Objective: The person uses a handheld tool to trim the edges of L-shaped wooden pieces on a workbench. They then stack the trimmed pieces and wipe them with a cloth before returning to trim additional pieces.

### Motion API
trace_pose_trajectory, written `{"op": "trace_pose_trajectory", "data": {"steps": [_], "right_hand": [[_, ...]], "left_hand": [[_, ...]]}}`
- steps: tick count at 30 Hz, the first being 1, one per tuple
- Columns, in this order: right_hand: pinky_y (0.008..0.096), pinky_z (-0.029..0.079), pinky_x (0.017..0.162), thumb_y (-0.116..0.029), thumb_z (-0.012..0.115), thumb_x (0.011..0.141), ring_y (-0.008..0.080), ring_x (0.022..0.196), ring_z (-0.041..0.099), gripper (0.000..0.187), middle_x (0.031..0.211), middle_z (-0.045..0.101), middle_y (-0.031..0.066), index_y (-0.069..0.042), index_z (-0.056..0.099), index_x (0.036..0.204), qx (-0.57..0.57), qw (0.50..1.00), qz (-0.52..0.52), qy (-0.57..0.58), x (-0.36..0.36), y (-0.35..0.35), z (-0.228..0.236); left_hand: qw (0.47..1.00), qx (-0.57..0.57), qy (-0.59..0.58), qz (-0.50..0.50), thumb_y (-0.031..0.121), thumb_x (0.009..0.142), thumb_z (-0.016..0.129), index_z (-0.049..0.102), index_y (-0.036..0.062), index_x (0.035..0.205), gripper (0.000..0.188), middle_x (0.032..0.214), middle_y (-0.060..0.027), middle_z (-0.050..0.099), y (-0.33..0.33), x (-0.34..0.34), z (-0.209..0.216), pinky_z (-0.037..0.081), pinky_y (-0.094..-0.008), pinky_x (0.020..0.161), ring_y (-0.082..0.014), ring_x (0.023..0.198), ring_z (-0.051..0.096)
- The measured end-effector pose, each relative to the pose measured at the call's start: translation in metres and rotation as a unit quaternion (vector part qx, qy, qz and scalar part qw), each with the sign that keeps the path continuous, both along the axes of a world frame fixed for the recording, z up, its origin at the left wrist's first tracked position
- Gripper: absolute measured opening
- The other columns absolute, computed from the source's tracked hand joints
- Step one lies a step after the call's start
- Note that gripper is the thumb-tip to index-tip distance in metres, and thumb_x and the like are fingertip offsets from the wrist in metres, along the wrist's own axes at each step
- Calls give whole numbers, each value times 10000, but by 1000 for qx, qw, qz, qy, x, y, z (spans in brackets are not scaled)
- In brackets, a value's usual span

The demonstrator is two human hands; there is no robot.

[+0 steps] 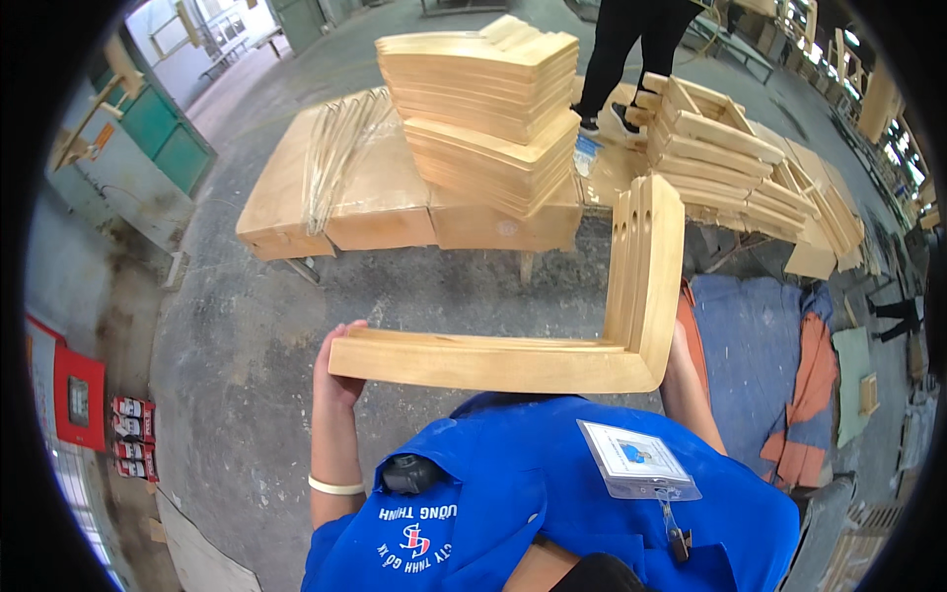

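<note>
I hold several L-shaped wooden pieces (493, 363) nested together in front of my chest. They are pale, smooth wood, with one arm lying crosswise and the other pointing away from me at the right. Round holes show near the far end of that arm. My left hand (342, 370) is closed around the left end of the crosswise arm. Against the outer side of the corner is my right hand (679, 347), its fingers mostly hidden behind the wood. Beyond them, a tall stack of similar angled wooden pieces (483, 89) rests on a cardboard-covered table (380, 222).
Bundled thin strips (335, 153) lie at the table's left. More wooden frames (715, 153) are stacked at its right, where a person (636, 49) stands behind. Blue and orange cloth (755, 355) lies on the right. A red box (79, 398) is on the left wall.
</note>
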State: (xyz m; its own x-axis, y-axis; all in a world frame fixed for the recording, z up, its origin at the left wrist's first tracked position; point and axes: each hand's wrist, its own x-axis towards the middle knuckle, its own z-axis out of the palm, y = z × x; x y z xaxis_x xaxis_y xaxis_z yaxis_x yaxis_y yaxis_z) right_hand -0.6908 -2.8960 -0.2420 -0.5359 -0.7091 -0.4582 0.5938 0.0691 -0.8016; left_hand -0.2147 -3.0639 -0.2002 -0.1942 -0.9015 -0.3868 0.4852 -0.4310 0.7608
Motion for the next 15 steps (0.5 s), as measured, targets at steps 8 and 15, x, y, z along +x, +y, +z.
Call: {"op": "trace_pose_trajectory", "data": {"steps": [8,15], "right_hand": [[359,551,666,-249,513,917,233,759,665,309,911,658,128,8,607,1060,8,997,-77,-4,-31,-133,1],[362,554,680,-252,509,921,238,776,667,318,923,657,131,12,599,1074,52,996,-77,4,-69,-286,25]], "left_hand": [[997,18,-6,-70,317,894,534,636,8,1050,362,938,-73,655,-177,-72,-14,485,-308,798,-184,894,611],[997,66,-9,-36,330,908,487,632,7,1079,394,979,-70,654,-326,-125,-16,497,-302,795,-180,922,607]]}}
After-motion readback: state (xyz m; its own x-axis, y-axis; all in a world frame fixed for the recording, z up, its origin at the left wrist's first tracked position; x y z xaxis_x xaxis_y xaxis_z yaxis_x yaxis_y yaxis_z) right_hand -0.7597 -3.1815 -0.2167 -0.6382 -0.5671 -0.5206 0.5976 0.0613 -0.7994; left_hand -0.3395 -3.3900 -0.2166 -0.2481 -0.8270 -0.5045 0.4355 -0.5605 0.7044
